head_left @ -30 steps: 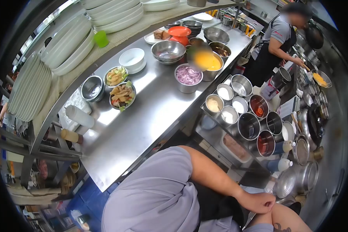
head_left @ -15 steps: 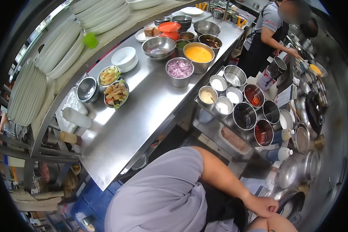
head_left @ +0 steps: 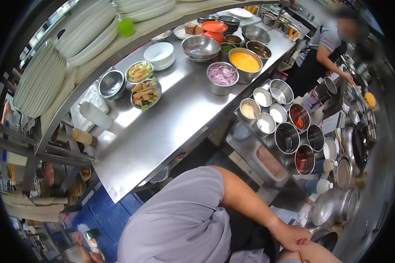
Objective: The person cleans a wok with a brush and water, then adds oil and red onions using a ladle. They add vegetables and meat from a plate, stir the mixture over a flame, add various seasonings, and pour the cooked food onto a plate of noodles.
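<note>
My left hand (head_left: 292, 237) is at the lower right with its fingers curled into a loose fist. Nothing shows in it. It rests against or just above my bent right arm (head_left: 310, 254), of which only a part shows at the bottom edge. My right hand is out of view. Beyond my left hand are dark pans (head_left: 325, 239) and a perforated metal strainer (head_left: 323, 209). A rack of steel pots stands farther up, including a pot of red sauce (head_left: 303, 159) and a pot of dark liquid (head_left: 287, 137).
A steel table (head_left: 162, 136) holds a pot of sliced onions (head_left: 222, 75), a pot of yellow liquid (head_left: 245, 61) and bowls of cut food (head_left: 145, 94). Stacked plates (head_left: 39, 83) fill the left shelf. A co-worker (head_left: 322, 52) stands at the stove; another person's hands (head_left: 92, 253) show lower left.
The view has swung, so the table and pots sit farther right. My left hand stays by my right arm, shifted slightly. Another person's hands have appeared at the lower left.
</note>
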